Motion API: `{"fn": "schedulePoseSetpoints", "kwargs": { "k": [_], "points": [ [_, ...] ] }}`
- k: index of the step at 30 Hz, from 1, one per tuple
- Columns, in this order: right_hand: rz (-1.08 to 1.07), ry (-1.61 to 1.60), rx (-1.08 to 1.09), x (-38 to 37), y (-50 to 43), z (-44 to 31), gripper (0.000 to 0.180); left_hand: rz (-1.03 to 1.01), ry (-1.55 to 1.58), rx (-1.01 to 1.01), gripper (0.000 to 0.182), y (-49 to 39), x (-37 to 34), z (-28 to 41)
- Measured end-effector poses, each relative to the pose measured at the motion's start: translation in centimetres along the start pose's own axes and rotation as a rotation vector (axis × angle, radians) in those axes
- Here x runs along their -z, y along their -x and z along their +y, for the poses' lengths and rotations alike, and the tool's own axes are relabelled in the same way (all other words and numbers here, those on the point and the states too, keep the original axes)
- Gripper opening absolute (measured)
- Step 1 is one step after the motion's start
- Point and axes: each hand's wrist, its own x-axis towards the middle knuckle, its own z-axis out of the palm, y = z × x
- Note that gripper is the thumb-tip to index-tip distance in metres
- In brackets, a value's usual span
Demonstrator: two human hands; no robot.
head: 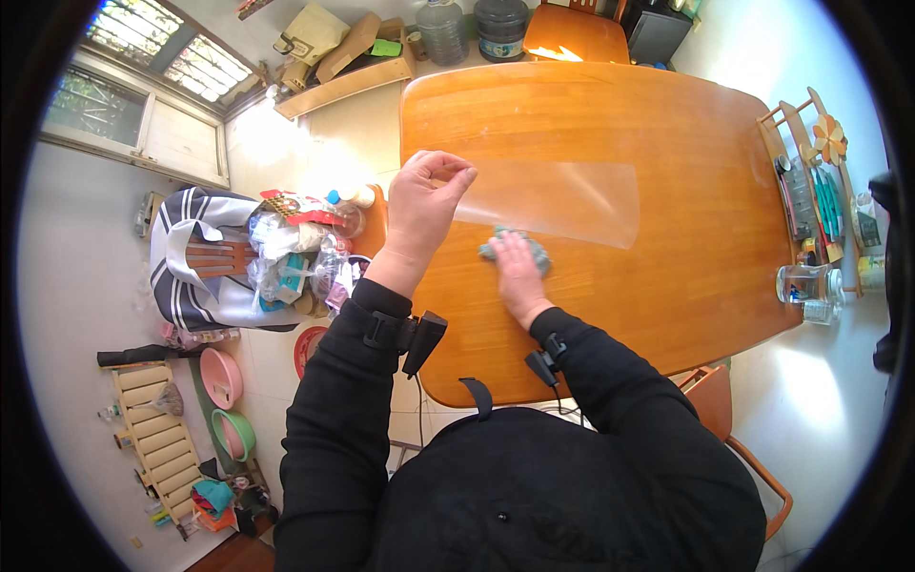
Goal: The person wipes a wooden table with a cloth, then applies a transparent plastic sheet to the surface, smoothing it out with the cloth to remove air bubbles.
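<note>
My left hand (427, 193) is raised over the left side of the wooden table (686, 293), thumb and fingertips pinched on the near-left end of a clear plastic sheet (572, 196). From there the sheet stretches to the right over the tabletop, its far end curved and catching light. My right hand (520, 273) lies flat on a crumpled grey-green cloth (540, 259), pressing it against the table just below the sheet's lower edge. Part of the cloth is hidden under the fingers and palm.
A chair heaped with plastic bags (286, 243) stands left of the table. On the right edge are a wooden rack (800, 157) and a clear plastic jar (804, 284). Water bottles (442, 32) and another chair (579, 32) are beyond the far edge.
</note>
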Motion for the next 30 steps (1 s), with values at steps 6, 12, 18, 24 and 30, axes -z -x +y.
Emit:
{"fn": "schedulePoseSetpoints", "kwargs": {
  "k": [6,12,18,24,30],
  "points": [
    [-0.373,-0.235,0.524,-2.9,2.5,-6.7,0.042,-0.018,0.013,0.026,0.013,0.3,0.3,0.0],
    [-0.490,-0.248,0.880,0.6,7.4,-7.0,0.036,-0.045,0.009,0.079,0.011,0.5,0.8,-0.2],
    [-0.147,0.018,0.482,7.0,3.6,2.2,0.026,-0.029,0.025,0.199,0.013,0.2,1.1,-2.9],
    [0.372,-0.029,-0.280,13.6,3.6,10.4,0.031,0.077,0.064,0.207,0.015,-2.1,1.3,-7.6],
    [0.566,-0.168,-0.346,12.0,-0.1,8.7,0.044,0.081,-0.224,0.310,0.035,-5.6,0.6,-12.1]
  ]
}}
